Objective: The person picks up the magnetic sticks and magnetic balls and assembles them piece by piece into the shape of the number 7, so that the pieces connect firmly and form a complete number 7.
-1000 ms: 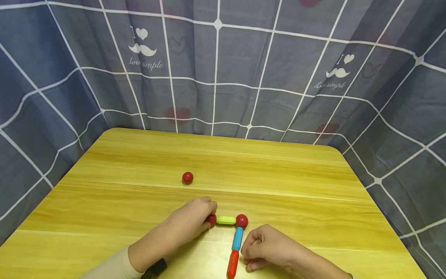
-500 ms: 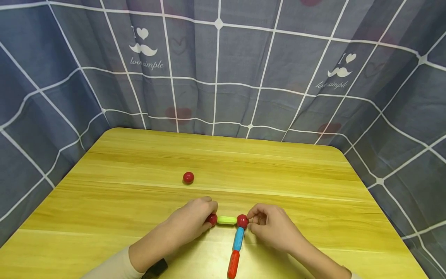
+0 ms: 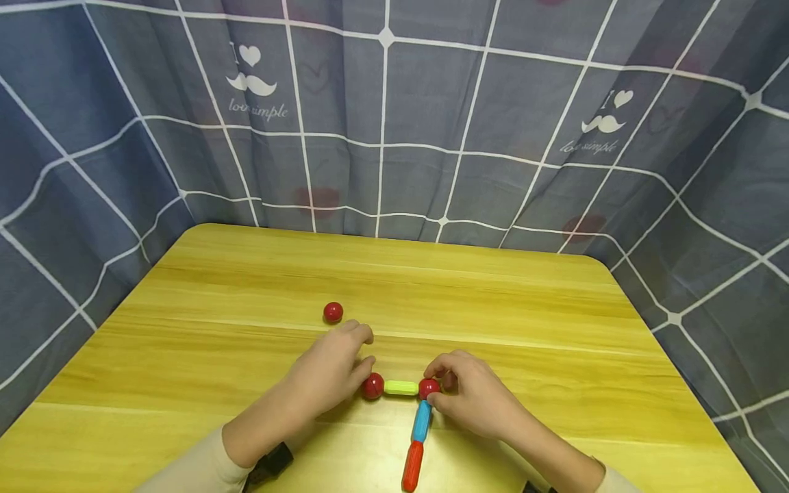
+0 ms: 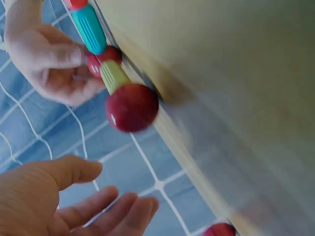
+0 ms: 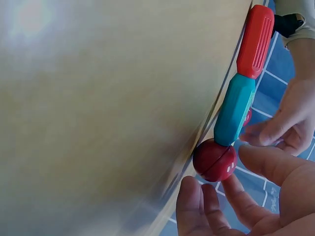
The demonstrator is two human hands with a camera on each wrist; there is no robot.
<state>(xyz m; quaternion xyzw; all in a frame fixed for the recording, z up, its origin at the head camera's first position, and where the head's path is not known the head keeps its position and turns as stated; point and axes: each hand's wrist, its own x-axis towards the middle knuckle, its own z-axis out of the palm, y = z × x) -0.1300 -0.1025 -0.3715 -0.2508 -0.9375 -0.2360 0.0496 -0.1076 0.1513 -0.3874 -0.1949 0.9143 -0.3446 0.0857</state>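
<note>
A joined row of toy pieces lies on the table: a red ball (image 3: 372,386), a lime-green rod (image 3: 401,388), a second red ball (image 3: 429,389), a blue rod (image 3: 421,422) and a red rod (image 3: 412,467). The last two run from the second ball toward the person, forming a corner. My right hand (image 3: 477,398) pinches that corner ball (image 5: 215,160) between thumb and fingers. Beside the left-end ball (image 4: 132,107), my left hand (image 3: 329,370) hovers with thumb and fingers spread, holding nothing.
A loose red ball (image 3: 333,312) sits farther back on the wooden table (image 3: 524,301), just beyond the left hand's fingers. Grey checked curtains (image 3: 345,96) enclose the table's back and both sides.
My left hand has let go of the left-end ball and moved slightly away from the person. My right hand has come up from beside the rods to the corner ball and grips it.
</note>
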